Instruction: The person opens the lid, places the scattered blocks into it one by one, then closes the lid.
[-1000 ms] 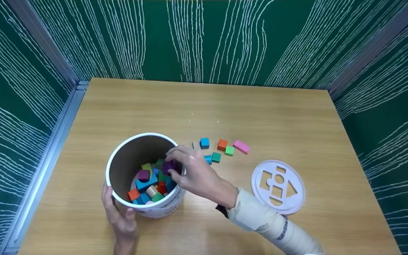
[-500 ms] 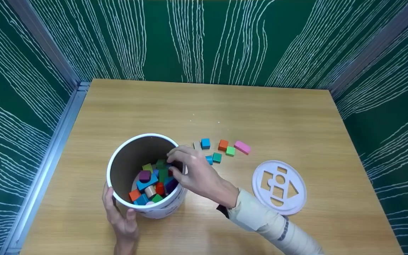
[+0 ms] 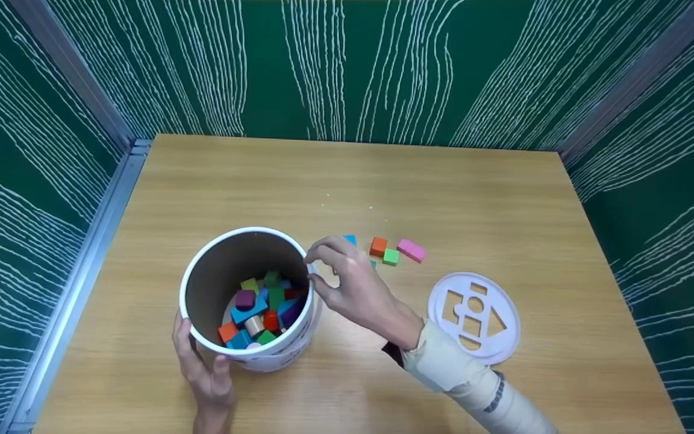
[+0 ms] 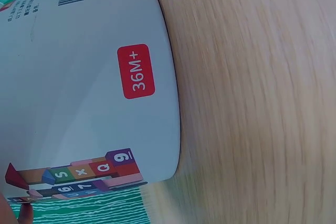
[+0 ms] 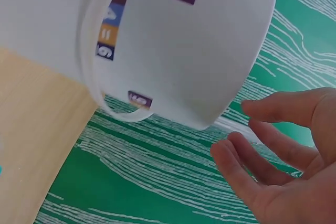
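A white bucket (image 3: 271, 361) stands upright on the wooden table, holding several coloured blocks, among them a purple block (image 3: 245, 298) and a dark purple block (image 3: 291, 312). At its left front, my left hand (image 3: 205, 374) grips the outer wall just below the rim, thumb apart from the fingers. Part of that hand (image 4: 8, 214) shows at the corner of the left wrist view. Bent fingers and thumb of my right hand (image 3: 356, 280) are at the bucket's right rim, with nothing between them. The right wrist view shows the right hand (image 5: 286, 161) empty beside the bucket (image 5: 189, 51).
Right of the bucket lie a blue block (image 3: 350, 239), an orange block (image 3: 378, 246), a green block (image 3: 390, 257) and a pink block (image 3: 411, 250); my right hand covers others. A white lid (image 3: 447, 333) with shaped holes lies farther right. The bucket's handle (image 5: 86, 40) hangs down its side.
My right hand has let go of the dark purple block inside the bucket and moved right, out to the rim. The left hand has stayed on the bucket.
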The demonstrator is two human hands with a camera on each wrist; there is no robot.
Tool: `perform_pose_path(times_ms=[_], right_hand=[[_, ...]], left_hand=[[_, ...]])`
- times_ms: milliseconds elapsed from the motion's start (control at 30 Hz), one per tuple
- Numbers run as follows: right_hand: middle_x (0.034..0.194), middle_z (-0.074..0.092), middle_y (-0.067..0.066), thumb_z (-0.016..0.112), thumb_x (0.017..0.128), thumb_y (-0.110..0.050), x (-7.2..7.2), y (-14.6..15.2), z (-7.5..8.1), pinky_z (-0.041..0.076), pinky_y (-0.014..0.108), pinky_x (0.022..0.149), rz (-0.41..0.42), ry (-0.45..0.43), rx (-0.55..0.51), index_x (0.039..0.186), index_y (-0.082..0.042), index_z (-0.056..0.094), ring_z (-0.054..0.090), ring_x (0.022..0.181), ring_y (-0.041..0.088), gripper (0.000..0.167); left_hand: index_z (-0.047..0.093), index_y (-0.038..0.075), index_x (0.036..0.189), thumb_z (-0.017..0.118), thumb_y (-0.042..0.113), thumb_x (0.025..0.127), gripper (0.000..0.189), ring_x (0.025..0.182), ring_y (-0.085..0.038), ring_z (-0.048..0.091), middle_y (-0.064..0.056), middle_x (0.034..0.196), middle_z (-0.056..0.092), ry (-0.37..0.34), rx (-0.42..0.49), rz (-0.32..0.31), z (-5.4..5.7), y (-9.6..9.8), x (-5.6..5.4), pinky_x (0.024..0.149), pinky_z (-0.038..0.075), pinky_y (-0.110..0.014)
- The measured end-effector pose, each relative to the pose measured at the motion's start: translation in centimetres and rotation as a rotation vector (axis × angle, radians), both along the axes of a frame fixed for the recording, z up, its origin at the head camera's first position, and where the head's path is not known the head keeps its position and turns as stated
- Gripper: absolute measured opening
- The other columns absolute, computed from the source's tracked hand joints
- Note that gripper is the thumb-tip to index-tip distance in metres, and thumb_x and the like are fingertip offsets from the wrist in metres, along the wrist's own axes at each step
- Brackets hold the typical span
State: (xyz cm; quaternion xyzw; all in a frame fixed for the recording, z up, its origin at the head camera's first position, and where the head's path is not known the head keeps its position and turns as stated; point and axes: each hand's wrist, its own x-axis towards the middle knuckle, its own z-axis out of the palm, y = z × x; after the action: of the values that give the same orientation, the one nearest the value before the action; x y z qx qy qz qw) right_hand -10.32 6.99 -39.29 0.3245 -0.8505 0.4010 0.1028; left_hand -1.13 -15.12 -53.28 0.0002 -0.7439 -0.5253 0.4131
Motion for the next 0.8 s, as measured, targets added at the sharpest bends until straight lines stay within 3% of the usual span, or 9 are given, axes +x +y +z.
perform_pose_path(times_ms=[233,333,467,800], right_hand=[[0.108,0.059,0.004,0.072,0.077,0.002,-0.4,1.1,-0.9,0.052,0.024,0.081,-0.055,0.048,-0.010,0.106,-0.006,0.065,0.057,0.095,0.017,0.031],[0.106,0.059,0.005,0.072,0.076,0.005,-0.6,1.5,-1.3,0.053,0.027,0.080,-0.070,0.057,-0.017,0.105,-0.006,0.064,0.058,0.094,0.018,0.032],[0.105,0.059,0.005,0.070,0.074,0.008,-0.9,2.2,-2.0,0.053,0.029,0.077,-0.092,0.044,-0.025,0.102,-0.004,0.065,0.058,0.089,0.019,0.031],[0.104,0.059,0.007,0.068,0.070,0.015,-1.8,3.5,-3.9,0.055,0.036,0.069,-0.135,-0.025,0.015,0.098,-0.005,0.064,0.059,0.088,0.021,0.034]], left_hand=[[0.033,-0.011,0.133,0.053,0.043,0.092,0.070,0.130,-0.031,0.033,-0.019,0.146,0.033,0.001,-0.001,0.001,0.0,-0.1,0.0,0.108,0.030,-0.030],[0.033,-0.013,0.132,0.053,0.043,0.091,0.072,0.129,-0.033,0.034,-0.021,0.145,0.034,0.036,-0.003,-0.001,-0.1,-0.2,0.0,0.108,0.030,-0.031],[0.034,-0.016,0.129,0.053,0.043,0.091,0.073,0.129,-0.032,0.035,-0.024,0.143,0.034,0.079,-0.010,-0.001,-0.2,-0.3,-0.1,0.109,0.029,-0.031],[0.034,-0.014,0.131,0.053,0.039,0.092,0.069,0.131,-0.028,0.034,-0.020,0.145,0.034,0.050,-0.010,-0.003,-0.5,-0.3,-0.1,0.109,0.028,-0.030]])
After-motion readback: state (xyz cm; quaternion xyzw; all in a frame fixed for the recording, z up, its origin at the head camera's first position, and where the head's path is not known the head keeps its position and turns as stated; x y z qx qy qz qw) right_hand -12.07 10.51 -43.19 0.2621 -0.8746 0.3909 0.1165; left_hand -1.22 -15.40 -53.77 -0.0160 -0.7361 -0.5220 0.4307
